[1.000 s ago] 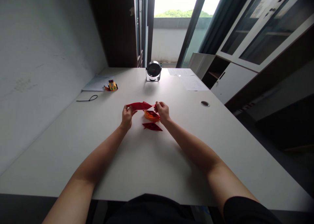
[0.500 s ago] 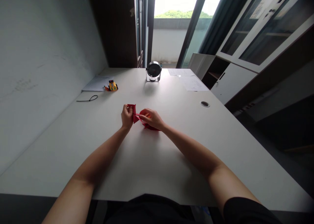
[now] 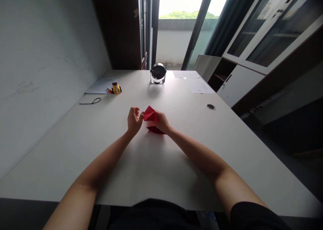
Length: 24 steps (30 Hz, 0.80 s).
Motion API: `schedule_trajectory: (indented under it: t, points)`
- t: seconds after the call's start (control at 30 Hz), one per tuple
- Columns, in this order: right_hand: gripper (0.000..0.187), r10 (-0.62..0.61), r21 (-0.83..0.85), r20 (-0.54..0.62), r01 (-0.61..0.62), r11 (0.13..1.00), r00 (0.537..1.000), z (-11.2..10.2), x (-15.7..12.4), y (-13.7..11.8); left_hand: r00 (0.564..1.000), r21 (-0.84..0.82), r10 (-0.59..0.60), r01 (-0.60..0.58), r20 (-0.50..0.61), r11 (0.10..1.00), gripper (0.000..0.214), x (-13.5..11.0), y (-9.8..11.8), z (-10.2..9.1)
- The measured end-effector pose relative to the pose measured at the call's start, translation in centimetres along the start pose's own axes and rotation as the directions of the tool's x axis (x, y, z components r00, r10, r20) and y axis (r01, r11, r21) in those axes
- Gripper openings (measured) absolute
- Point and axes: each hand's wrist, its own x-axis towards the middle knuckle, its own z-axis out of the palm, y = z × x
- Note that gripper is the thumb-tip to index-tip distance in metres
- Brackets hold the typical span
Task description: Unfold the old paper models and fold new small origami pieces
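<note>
My two hands meet over the middle of the white table (image 3: pixel 156 169). My right hand (image 3: pixel 161 121) pinches a folded red paper (image 3: pixel 149 113) that stands up as a small pointed shape. My left hand (image 3: pixel 133 119) touches the paper's left edge with thumb and fingertips, the other fingers curled loosely. A second folded red paper (image 3: pixel 155 130) lies flat on the table just under my right hand. The orange piece seen earlier is hidden behind my hands.
A small black round fan (image 3: pixel 157 73) stands at the far middle of the table. A yellow toy (image 3: pixel 116 88) and papers (image 3: pixel 99 85) lie far left, with a black cable tie (image 3: pixel 90 102) nearer. More sheets (image 3: pixel 198 84) lie far right, beside a cable hole (image 3: pixel 210 106).
The red paper was stretched wide between both hands a second ago. It is now folded together into a small upright point, and my hands have come close to each other.
</note>
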Motion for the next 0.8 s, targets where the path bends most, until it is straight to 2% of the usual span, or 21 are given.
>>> schedule_trajectory:
  t: [0.07,0.17,0.3,0.43,0.5,0.6,0.7,0.8]
  points:
    - [0.013,0.027,-0.017,-0.014,-0.028,0.999,1.0,0.0,0.1,0.2,0.993,-0.011,0.071,-0.07,0.095,0.997,0.018,0.0,0.3,0.1]
    - [0.011,0.065,-0.005,-0.03,-0.066,0.998,0.997,-0.2,0.1,0.1,0.965,-0.074,0.138,-0.124,0.224,0.99,0.018,-0.2,0.6,0.3]
    - [0.008,0.073,0.046,0.011,-0.073,0.996,0.997,-0.3,-0.1,-0.4,0.951,-0.141,0.146,-0.111,0.271,0.984,0.023,-0.4,0.8,0.4]
    - [0.004,0.083,-0.003,0.024,-0.083,0.997,0.996,-0.2,-0.3,-0.7,0.936,-0.172,0.132,-0.079,0.325,0.982,0.028,-0.6,0.4,0.4]
    - [0.004,0.069,-0.058,0.023,-0.068,0.996,0.997,-0.1,-0.3,-0.8,0.942,-0.185,0.096,-0.037,0.322,0.982,0.022,-0.6,0.1,0.5]
    - [0.01,0.056,-0.072,0.039,-0.053,0.996,0.998,-0.2,-0.2,-0.9,0.955,-0.272,-0.006,0.091,0.298,0.958,0.022,-0.4,-0.6,0.9]
    - [0.019,0.09,0.092,0.059,-0.095,0.991,0.994,-0.5,0.1,-1.1,0.941,-0.405,-0.097,0.231,0.325,0.885,0.028,0.0,-1.3,1.2]
    - [0.034,0.151,0.317,0.081,-0.169,0.933,0.985,-1.0,0.6,-1.1,0.899,-0.5,-0.15,0.36,0.411,0.788,0.036,0.2,-1.5,1.4]
